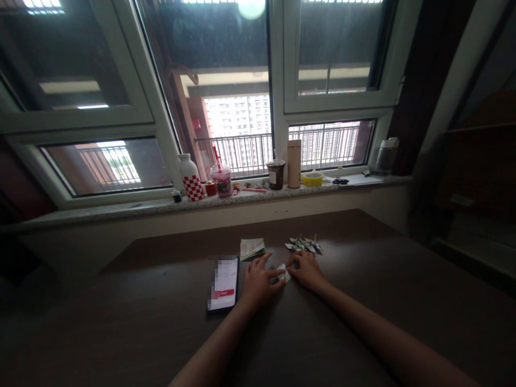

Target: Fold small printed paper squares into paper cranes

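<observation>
A small piece of pale paper (284,274) lies on the dark table between my two hands. My left hand (258,279) touches its left side, with the fingers spread apart. At its right edge my right hand (305,270) has its thumb and fingertips pressed together on the paper. Just behind my right hand sits a small pile of folded paper pieces (304,244). Beyond my left hand is a stack of printed paper sheets (252,248). A phone (224,285) with a lit screen lies to the left of my left hand.
The brown table (161,290) reaches toward a stone windowsill (161,207). On the sill stand a checkered white bottle (192,180), a pink cup (221,181), a dark drink cup (276,174), a tan flask (294,164), yellow tape (312,179) and scissors (341,181).
</observation>
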`<state>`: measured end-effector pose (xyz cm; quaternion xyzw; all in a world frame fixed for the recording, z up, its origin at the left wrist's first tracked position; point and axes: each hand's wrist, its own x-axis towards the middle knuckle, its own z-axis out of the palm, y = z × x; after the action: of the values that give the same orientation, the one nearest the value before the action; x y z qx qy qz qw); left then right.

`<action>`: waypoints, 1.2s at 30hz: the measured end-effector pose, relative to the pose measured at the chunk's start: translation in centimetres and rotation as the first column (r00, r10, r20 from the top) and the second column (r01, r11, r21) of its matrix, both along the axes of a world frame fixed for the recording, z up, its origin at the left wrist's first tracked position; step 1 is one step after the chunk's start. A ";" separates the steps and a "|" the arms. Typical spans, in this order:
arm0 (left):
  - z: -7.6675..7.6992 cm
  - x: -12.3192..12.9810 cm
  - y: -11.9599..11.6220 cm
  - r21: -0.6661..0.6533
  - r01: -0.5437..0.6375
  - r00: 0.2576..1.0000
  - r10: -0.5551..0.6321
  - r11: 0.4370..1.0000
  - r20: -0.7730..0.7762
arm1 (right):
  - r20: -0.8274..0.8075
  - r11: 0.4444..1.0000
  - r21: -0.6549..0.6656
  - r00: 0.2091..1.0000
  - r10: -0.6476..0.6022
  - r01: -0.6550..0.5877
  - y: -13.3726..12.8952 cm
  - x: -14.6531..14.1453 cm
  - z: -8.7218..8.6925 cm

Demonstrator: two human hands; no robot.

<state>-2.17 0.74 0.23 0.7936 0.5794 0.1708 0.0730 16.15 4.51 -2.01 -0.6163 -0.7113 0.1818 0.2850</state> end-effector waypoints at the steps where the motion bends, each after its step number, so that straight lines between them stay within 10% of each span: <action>1: 0.1 0.0 0.0 -0.006 -0.001 1.000 0.001 1.000 -0.006 | -0.003 1.000 0.004 1.000 -0.002 0.002 0.0 0.0 0.0; 36: 0.1 -0.3 0.1 -0.057 -0.032 0.999 0.033 0.998 0.006 | 0.128 0.986 0.088 0.983 0.131 -0.143 -1.8 0.7 -0.1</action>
<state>-2.50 0.85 0.33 0.7810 0.5967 0.1582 0.0945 16.87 2.70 -2.09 -0.5613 -0.7760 0.1283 0.2574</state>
